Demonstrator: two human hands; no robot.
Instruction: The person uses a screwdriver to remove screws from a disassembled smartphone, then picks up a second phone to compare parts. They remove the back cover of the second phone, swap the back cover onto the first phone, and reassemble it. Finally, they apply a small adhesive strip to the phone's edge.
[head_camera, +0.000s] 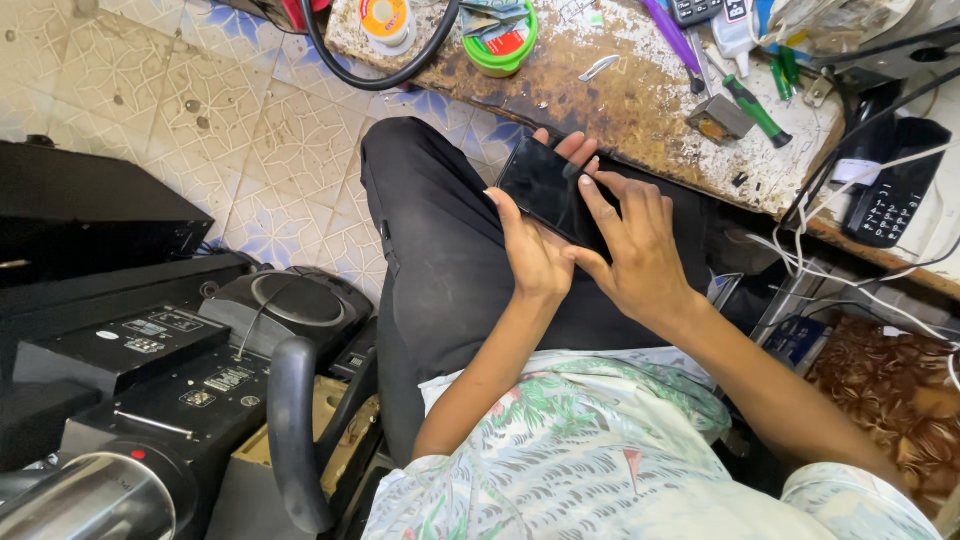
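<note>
A black smartphone (545, 185) with a dark screen lies tilted over my lap. My left hand (535, 250) grips it from underneath, thumb along its left edge and fingertips showing past its far end. My right hand (635, 245) rests over the phone's right side, its index finger pressing on the screen near the right edge. Both forearms reach out from a floral short-sleeved shirt. My leg in black trousers (430, 250) is under the phone.
A stained workbench (620, 100) ahead holds a green tape roll (500, 45), a solder spool (385, 18), green-handled screwdrivers (755, 105), tweezers (598, 68) and cables. Black audio equipment (150, 360) is stacked at left on patterned floor tiles. A black keypad handset (890, 205) lies right.
</note>
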